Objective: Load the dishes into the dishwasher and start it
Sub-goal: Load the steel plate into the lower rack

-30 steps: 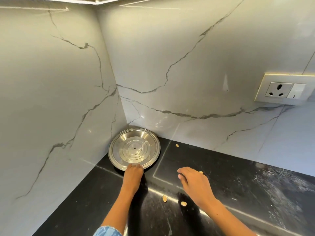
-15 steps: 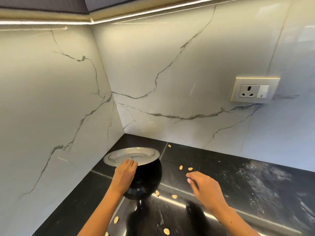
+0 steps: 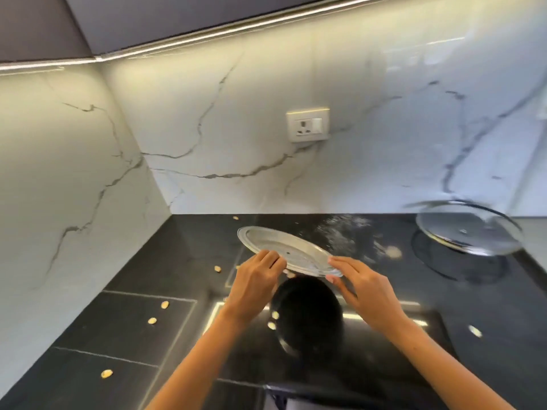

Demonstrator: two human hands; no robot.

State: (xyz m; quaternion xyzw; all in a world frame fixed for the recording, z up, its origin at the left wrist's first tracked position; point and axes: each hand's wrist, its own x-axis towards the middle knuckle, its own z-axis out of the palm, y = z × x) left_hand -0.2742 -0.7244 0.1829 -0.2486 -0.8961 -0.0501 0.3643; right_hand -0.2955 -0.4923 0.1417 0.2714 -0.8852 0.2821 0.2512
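Head view: a round stainless-steel plate [image 3: 285, 251], propped in the far-left corner of the black stone counter [image 3: 165, 261] a second ago, now hangs tilted above the counter's middle, clear of the wall. The left hand [image 3: 254, 279] pinches its near rim; the right hand [image 3: 365, 291] has come up and lays its fingers on the rim's right edge. Pale seeds [image 3: 152, 321] litter the counter, and a glass lid [image 3: 467, 230] sits at its far-right edge. Collected, the plate appears bound for a dishwasher not in view.
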